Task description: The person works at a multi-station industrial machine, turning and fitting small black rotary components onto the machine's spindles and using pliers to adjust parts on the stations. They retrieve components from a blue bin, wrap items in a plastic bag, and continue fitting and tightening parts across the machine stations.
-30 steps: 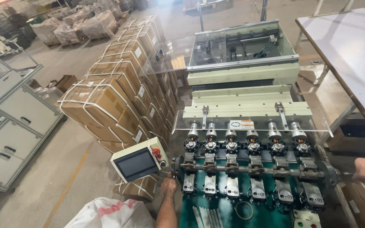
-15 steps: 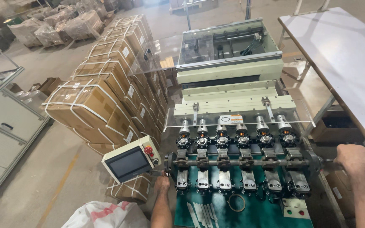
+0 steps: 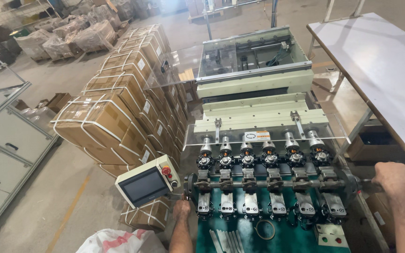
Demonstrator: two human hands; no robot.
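- Head view looks down on a green winding machine with six spindle heads [image 3: 258,157] in a row, and below them a horizontal steel shaft [image 3: 263,184] running across the fixture blocks.
- That shaft is the thing in hand: it lies across the machine's front, just below the spindle heads and above the green base plate [image 3: 287,234].
- Right hand [image 3: 393,178] sits at the shaft's right end, fingers curled shut around the end piece there; what exactly is under the palm is hidden.
- Left hand [image 3: 182,210] is at the shaft's left end, just below the wheel-like end cap [image 3: 191,183] and beside the tilted control screen [image 3: 147,184]. Its fingers look bent inward, but whether it grips anything I cannot tell.
- To do this well, I judge both ends should be kept level and moved together, so the shaft does not bind in the blocks.
- Wrists are best kept clear of the spindle heads and the clear guard plate [image 3: 333,131] above the shaft.
- Strapped cardboard cartons [image 3: 113,103] stand well left of the shaft; a white table [image 3: 380,61] stands to its right.
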